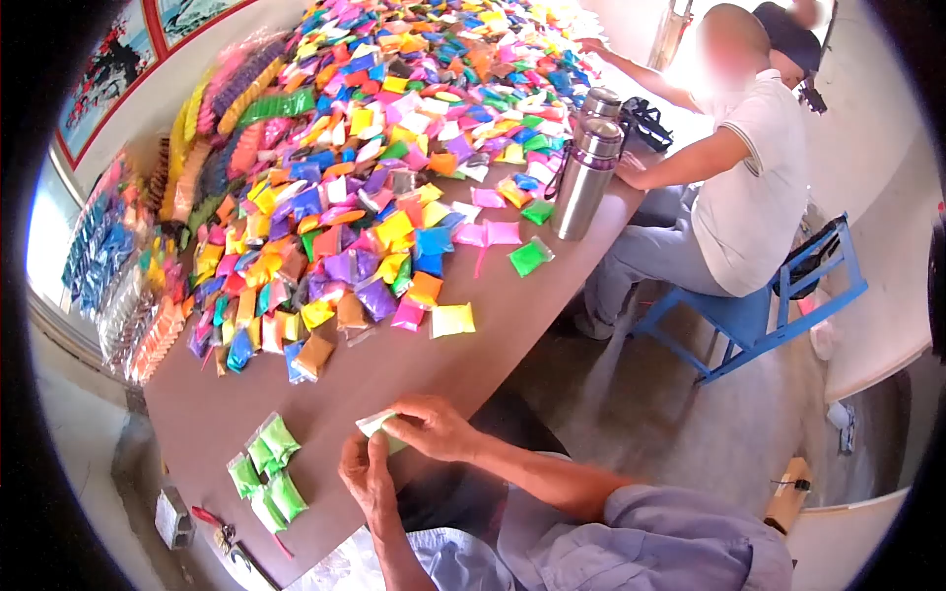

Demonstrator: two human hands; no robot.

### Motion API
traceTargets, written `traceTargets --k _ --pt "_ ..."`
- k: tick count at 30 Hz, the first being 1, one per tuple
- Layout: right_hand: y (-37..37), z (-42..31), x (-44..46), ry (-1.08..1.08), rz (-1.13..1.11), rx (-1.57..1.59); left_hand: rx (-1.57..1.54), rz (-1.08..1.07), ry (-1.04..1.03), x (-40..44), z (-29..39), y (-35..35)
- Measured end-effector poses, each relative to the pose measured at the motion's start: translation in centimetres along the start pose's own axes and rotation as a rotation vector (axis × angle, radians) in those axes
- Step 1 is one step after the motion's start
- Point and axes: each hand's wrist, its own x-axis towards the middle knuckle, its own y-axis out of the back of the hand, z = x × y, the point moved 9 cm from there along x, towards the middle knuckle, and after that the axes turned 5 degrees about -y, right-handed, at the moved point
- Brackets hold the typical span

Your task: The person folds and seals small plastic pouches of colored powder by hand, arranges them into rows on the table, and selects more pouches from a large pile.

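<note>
Over the table's near edge, both my hands meet at a small packet (pixel 372 423), pale green to whitish, with a clear plastic edge. My left hand (pixel 369 481) pinches it from below with thumb and fingers. From the right, my right hand (pixel 436 429) has its fingers closed on the same packet, hiding part of it. Left of my hands, several bright green packets (pixel 284 495) lie in a small cluster on the brown table (pixel 365 364).
A large heap of multicoloured packets (pixel 335 227) covers the far table. Bundled packet strips (pixel 187 177) stand along the left wall. A steel flask (pixel 588 182) stands at the right edge. Another person (pixel 754 197) sits beyond on a blue chair (pixel 759 330). Keys (pixel 225 537) lie at the near corner.
</note>
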Motion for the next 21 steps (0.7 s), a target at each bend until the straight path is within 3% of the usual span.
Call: traceTargets --k 21 --pt "-0.2 0.8 0.0 -0.015 -0.007 -0.001 -0.036 0.096 -0.058 -0.2 1.8 -0.3"
